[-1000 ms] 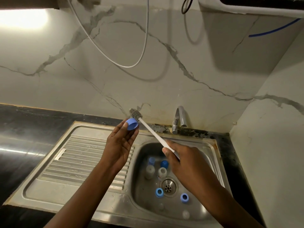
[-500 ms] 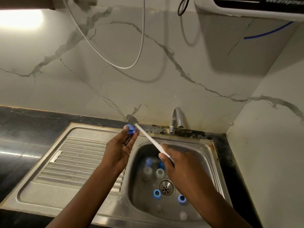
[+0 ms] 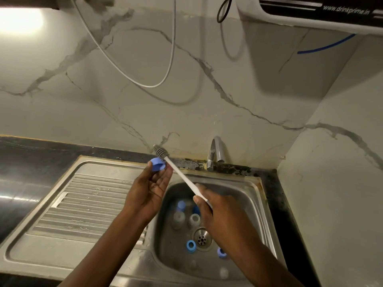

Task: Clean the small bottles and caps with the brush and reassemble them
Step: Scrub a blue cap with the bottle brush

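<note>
Left hand [image 3: 149, 193] in pinch on blue cap [image 3: 157, 165], right hand [image 3: 219, 214] tight around brush [image 3: 180, 172], bottles [image 3: 194, 219] in sink [image 3: 256, 204] below

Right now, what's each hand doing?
Left hand: holding the cap.
Right hand: holding the brush.

The blue cap [image 3: 156, 165] has turned at the fingertips of the left hand [image 3: 148, 193], whose fingers have spread. The brush [image 3: 161, 152] has shifted slightly over the cap's rim.
</note>
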`<state>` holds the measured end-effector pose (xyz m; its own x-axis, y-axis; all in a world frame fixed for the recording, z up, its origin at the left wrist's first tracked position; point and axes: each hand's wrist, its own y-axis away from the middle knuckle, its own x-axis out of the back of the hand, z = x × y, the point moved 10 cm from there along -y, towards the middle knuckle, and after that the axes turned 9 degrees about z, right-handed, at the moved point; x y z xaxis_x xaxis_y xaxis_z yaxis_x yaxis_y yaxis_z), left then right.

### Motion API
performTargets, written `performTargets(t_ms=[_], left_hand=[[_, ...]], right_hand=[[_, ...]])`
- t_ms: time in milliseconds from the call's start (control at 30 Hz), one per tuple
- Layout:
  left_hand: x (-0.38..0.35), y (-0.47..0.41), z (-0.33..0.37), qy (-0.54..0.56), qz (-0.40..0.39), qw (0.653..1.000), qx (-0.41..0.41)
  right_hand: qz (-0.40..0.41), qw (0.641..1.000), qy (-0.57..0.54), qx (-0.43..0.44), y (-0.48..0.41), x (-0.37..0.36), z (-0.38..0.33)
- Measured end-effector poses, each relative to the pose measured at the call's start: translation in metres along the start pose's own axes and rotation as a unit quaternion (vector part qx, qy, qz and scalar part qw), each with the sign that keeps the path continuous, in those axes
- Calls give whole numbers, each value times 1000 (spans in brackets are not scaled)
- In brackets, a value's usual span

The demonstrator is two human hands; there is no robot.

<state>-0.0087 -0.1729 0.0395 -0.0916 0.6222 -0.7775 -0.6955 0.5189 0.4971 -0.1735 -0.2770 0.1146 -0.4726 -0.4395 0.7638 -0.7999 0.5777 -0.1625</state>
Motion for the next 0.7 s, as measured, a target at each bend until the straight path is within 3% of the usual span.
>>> performTargets(t_ms=[267,467,600,700], left_hand=[[-18,2,15,2,-30,999,-16],[-10,-2,28,6,3,1000,-20],[-2,-6,39,-43,26,996,-79],[-4,2,29,-79,21,993,-79]], right_hand=[[1,1000,-22,3,-2,6,2],[-15,1000,-25,-6,15,0,6],[-19,1000,-18,-1,20,-1,8],[-13,1000,-11,-8,14,-2,9]])
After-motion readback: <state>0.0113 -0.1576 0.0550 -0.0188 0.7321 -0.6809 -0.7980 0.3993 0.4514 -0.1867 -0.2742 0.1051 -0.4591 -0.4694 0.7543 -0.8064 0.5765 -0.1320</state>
